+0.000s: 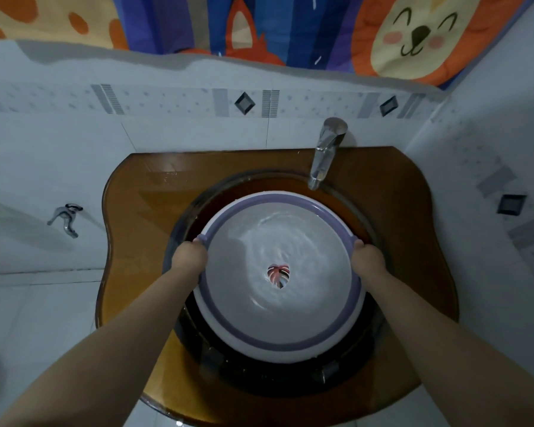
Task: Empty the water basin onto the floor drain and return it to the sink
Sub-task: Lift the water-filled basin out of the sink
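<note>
Head view: both hands grip water-filled basin (279,343) in sink (373,229).

A: What's carrying things?
B: Amber glass counter (142,192) is jutting from the tiled wall, its round sink bowl (371,224) sitting in the middle.
A: What's on it?
B: Chrome faucet (325,152) at back right; water basin (278,345) is sitting in the bowl.

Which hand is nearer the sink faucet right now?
The right hand. It grips the basin rim almost straight below the faucet; the left hand grips the opposite rim, farther to the side.
</note>
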### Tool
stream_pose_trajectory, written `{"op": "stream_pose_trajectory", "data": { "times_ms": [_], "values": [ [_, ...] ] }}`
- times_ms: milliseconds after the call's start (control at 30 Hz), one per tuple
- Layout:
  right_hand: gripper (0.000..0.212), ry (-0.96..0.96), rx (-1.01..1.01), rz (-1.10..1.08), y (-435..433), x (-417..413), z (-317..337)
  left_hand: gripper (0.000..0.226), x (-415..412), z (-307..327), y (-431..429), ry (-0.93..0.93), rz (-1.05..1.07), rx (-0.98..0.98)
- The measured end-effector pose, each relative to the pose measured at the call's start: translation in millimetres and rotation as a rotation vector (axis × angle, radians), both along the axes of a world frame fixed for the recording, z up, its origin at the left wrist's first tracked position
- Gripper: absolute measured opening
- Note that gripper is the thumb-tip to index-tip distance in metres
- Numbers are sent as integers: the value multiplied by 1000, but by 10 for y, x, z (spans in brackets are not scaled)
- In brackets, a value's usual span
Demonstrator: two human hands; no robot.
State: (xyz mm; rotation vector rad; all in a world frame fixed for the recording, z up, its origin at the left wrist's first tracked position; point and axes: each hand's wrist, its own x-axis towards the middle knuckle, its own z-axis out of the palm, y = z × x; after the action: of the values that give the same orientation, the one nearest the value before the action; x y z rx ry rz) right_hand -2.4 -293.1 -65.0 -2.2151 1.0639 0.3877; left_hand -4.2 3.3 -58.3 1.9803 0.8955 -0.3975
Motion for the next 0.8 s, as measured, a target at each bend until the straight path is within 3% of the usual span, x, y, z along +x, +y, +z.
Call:
{"op": "stream_pose_trajectory", "data": {
  "times_ms": [100,333,800],
  "values": [
    [53,-61,28,39,-62,15,7,44,-16,91,27,49,-39,43],
    [43,-127,10,129,-118,-62,145,51,-69,176,115,-87,1,32],
    [48,-291,92,177,33,-207,326,58,-273,438,338,-80,87,103]
  ]
}}
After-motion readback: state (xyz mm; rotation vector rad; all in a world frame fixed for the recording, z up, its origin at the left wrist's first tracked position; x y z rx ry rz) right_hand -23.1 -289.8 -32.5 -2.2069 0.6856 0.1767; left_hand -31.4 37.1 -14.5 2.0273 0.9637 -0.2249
